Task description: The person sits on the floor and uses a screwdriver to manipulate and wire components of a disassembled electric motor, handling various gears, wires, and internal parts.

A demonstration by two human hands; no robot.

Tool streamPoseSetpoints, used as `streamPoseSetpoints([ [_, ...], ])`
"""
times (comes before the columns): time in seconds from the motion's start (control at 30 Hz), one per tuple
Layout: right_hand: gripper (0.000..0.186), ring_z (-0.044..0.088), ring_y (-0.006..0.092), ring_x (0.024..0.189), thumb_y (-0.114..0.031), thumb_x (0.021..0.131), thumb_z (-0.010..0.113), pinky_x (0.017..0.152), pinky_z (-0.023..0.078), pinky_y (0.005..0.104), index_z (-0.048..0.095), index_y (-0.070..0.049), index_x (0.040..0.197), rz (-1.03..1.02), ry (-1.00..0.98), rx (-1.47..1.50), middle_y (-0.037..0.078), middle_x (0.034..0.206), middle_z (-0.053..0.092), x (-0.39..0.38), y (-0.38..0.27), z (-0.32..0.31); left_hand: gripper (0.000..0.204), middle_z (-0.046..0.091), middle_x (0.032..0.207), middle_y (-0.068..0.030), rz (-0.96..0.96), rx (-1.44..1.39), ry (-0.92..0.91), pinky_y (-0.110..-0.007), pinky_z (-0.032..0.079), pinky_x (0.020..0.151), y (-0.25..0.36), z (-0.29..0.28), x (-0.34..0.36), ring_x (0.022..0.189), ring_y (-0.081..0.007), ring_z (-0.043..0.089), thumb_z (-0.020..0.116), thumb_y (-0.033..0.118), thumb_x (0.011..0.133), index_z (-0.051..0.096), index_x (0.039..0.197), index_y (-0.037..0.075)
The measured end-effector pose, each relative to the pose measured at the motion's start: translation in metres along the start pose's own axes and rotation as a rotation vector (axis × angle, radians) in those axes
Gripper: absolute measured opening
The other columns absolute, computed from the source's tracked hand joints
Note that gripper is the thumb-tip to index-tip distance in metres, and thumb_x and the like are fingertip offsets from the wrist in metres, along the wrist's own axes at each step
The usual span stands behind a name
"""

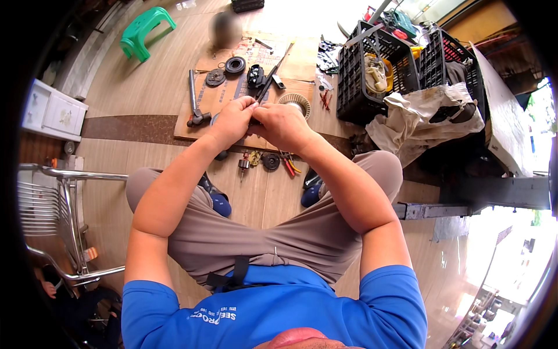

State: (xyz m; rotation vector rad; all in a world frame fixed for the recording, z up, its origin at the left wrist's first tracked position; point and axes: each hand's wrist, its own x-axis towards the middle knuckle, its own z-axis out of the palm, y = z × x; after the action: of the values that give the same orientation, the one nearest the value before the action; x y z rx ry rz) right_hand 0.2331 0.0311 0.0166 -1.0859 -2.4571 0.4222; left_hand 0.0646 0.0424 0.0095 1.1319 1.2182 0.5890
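Note:
My left hand (233, 119) and my right hand (282, 123) meet in front of me, above my knees, fingers pinched together around a small dark part that is mostly hidden between them. Below them lies a sheet of brown cardboard (232, 87) on the wooden floor. On it rest a hammer (195, 99), dark round discs (225, 71), a black motor part (256, 75), a long thin rod (274, 72) and a round fan-like piece (296, 103). Close to my feet lie a small motor rotor (244, 163), a dark gear (270, 161) and red-handled pliers (289, 166).
Two black plastic crates (372, 70) full of tools and a crumpled beige cloth (424, 113) stand at the right. A green plastic stool (144, 30) is at the far left, a white cabinet (53, 110) and a metal chair (58, 215) at my left.

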Motion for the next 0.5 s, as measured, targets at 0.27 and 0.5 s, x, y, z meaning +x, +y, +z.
streamPoseSetpoints([
  [0.27, 0.019, 0.063, 0.0342, 0.083, -0.026, 0.086, 0.064, 0.074, 0.05, 0.0417, 0.065, -0.009, 0.094, 0.029, -0.127, 0.06, 0.015, 0.086, 0.066, 0.002, 0.019, -0.016, 0.017, 0.052, 0.073, 0.0044, 0.161, 0.084, 0.026, -0.019, 0.038, 0.055, -0.012, 0.003, 0.009, 0.065, -0.0031, 0.047, 0.045, 0.016, 0.099, 0.058, 0.096, 0.004],
  [0.5, 0.022, 0.064, 0.0316, 0.084, -0.031, 0.088, 0.061, 0.074, 0.05, 0.0424, 0.065, -0.01, 0.087, 0.107, -0.054, 0.007, 0.011, 0.083, 0.066, 0.002, 0.025, -0.033, 0.02, 0.047, 0.07, 0.0057, 0.235, 0.07, -0.029, -0.019, 0.034, 0.054, -0.012, 0.006, 0.005, 0.06, -0.003, 0.041, 0.045, 0.017, 0.1, 0.058, 0.091, 0.005],
])
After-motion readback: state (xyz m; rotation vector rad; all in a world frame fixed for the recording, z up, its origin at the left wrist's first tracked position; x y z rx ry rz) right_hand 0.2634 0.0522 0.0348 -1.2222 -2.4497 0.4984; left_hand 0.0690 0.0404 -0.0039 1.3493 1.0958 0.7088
